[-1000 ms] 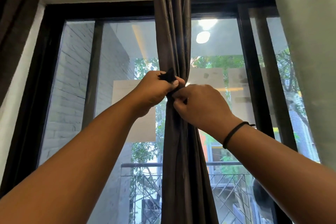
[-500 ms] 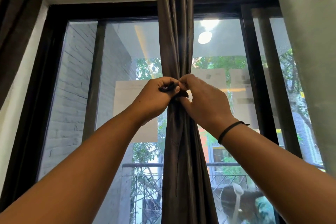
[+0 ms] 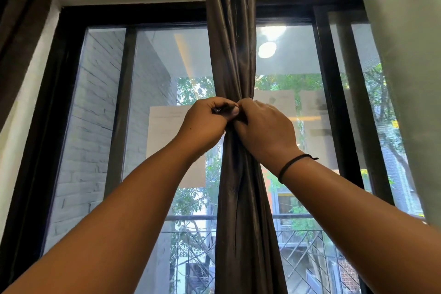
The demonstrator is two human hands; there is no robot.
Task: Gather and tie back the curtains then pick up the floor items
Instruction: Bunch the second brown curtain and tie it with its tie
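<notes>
**Both hands bunched up on the middle curtain, tie mostly hidden**

Far left there's a dark curtain [image 3: 22,19] hanging in the corner, cut off by the edge of the view so you only get a slice of it. Next to it the black window frame [image 3: 71,79] and the glass, with a white brick wall and trees outside.

Moving in, the left hand [image 3: 205,124] is up at the pinched waist of the gathered curtain [image 3: 235,55], the brown one hanging down the middle of the window. Its fingers are curled tight and the thumb presses down on a bit of black tie [image 3: 222,110]. Honestly that's all of the tie you can see, a small dark scrap poking out between thumb and fingers. Can't tell whether it's knotted or how it runs round the fabric.

The right hand [image 3: 265,131] is jammed right against the left one, knuckles touching, fingers curled in toward the same spot. Its fingertips are hidden behind the hand, so whether it's gripping the tie or the cloth, can't say. It's clamped on something at the bunch. There's a thin black band [image 3: 292,166] on that wrist.

Below the hands the curtain flares out again and runs off the bottom.

Far right, a pale grey-green curtain [image 3: 405,79], also cropped. The floor is out of view.
</notes>
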